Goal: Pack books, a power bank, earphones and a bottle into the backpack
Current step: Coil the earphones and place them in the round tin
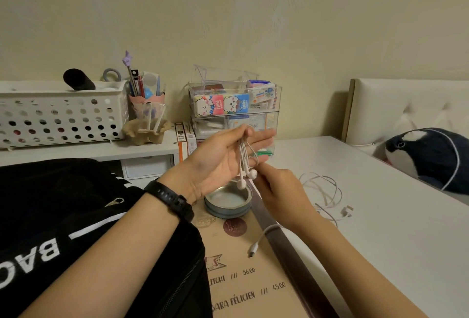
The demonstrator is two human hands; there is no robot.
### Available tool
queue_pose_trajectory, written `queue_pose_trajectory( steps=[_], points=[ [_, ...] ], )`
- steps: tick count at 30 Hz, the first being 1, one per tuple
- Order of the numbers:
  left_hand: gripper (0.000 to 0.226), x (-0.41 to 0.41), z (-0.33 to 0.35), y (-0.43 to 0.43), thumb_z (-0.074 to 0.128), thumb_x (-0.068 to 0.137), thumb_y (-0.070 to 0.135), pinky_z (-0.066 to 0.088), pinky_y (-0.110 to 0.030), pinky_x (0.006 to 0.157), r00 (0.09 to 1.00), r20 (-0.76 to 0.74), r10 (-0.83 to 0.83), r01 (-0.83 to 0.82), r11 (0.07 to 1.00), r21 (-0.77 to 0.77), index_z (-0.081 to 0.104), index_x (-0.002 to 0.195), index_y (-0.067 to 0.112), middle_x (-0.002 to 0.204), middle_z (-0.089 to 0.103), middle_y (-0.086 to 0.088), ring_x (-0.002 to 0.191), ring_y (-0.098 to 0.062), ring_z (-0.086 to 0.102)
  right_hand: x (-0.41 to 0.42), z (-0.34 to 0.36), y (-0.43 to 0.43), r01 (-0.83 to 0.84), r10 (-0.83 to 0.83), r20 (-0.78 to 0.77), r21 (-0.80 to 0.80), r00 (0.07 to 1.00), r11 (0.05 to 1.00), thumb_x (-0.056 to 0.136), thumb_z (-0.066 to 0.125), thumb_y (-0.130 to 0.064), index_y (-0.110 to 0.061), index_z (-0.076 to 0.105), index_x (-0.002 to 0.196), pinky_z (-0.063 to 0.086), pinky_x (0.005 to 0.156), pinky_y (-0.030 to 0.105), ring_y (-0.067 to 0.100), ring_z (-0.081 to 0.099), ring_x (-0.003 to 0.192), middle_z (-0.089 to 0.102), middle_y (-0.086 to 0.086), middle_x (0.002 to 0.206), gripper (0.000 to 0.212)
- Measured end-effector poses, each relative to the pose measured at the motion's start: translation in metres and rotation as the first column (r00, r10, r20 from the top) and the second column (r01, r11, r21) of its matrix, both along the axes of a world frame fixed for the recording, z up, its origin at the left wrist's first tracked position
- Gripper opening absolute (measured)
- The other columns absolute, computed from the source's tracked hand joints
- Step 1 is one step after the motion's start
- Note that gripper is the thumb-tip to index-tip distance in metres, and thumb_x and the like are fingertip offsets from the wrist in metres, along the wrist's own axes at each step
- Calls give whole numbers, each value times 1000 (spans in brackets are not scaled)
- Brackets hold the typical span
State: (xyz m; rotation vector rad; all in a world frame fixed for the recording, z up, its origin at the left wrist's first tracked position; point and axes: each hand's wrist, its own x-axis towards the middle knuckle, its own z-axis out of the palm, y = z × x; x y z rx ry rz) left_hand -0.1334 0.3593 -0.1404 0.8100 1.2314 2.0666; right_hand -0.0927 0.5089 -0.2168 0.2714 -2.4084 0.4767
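White wired earphones (245,163) hang in loops over my left hand (223,155), whose fingers are stretched out, thumb pressing the cord; two earbuds dangle below the palm. My right hand (276,191) pinches the cord just under the buds. The rest of the cord (322,191) trails in loose coils on the white desk to the right, and its plug end (253,248) lies on a brown printed sheet. The black backpack (76,229) with white lettering lies at the left under my left forearm.
A round metal tin lid (228,201) sits below the hands. At the back stand a white perforated basket (61,112), a pen cup (147,104) and clear organiser boxes (236,107). A plush whale (431,158) lies at the right on a bed.
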Motion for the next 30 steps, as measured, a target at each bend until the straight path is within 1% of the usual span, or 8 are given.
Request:
queue_pose_trajectory(
  steps=[5,9,12,18,20,25,27,30],
  points=[
    [28,-8,-10,7,31,103,19,38,-30,101,940,-215,264,-291,951,-105,54,87,14,120,62,-7,112,-12,57,-1,-2,-2,-30,30,-7,37,1000,999,98,45,-30,-19,58,90,45,55,37,21,52,59,61,-2,66,19],
    [29,-14,-22,7,32,103,24,39,-23,94,613,-745,262,-642,716,-276,59,103,14,103,70,3,109,-7,56,2,4,-3,-39,42,-76,33,996,999,94,52,-36,-21,66,81,33,49,26,8,39,47,46,-12,52,25],
    [31,-14,-29,5,34,103,25,47,-31,77,537,-829,157,-699,633,-333,59,103,7,85,70,12,85,-10,66,6,15,-3,-148,105,-163,-281,981,948,92,58,-36,-20,69,72,30,48,20,6,36,44,45,-10,47,28],
    [41,-3,-22,7,29,104,30,50,-29,79,841,-541,-19,-320,789,-525,63,96,8,60,67,-4,67,-20,66,13,31,0,-252,199,-168,-793,965,555,92,54,-33,-15,70,76,29,41,24,15,34,46,42,14,52,29],
    [45,4,-19,7,27,103,32,50,-18,63,910,-413,-39,-197,835,-513,59,83,7,48,59,-4,49,-15,59,11,30,2,-245,166,-182,-788,969,564,94,54,-30,-11,69,78,31,43,18,5,35,45,44,1,50,29],
    [44,4,-10,1,35,100,30,52,-40,94,989,-97,-108,81,965,-248,55,66,11,43,47,0,46,-16,52,0,13,1,-174,134,-112,-571,985,802,98,52,-23,-8,61,68,40,50,27,6,40,51,48,1,53,35],
    [42,2,-7,-1,41,94,32,54,-43,89,995,-45,-91,84,986,-142,57,60,12,69,67,-12,70,-21,67,1,11,-3,-198,191,-71,-547,979,813,101,46,-19,-15,68,79,53,60,33,7,61,61,67,-3,66,32],
    [38,-4,-10,-3,43,92,35,48,-42,98,992,-58,-113,105,985,-134,49,60,16,116,64,-26,100,-28,66,7,18,-3,-230,244,-50,-554,968,800,99,42,-2,-33,65,86,41,56,6,-9,59,56,64,-30,62,41]
  ],
)
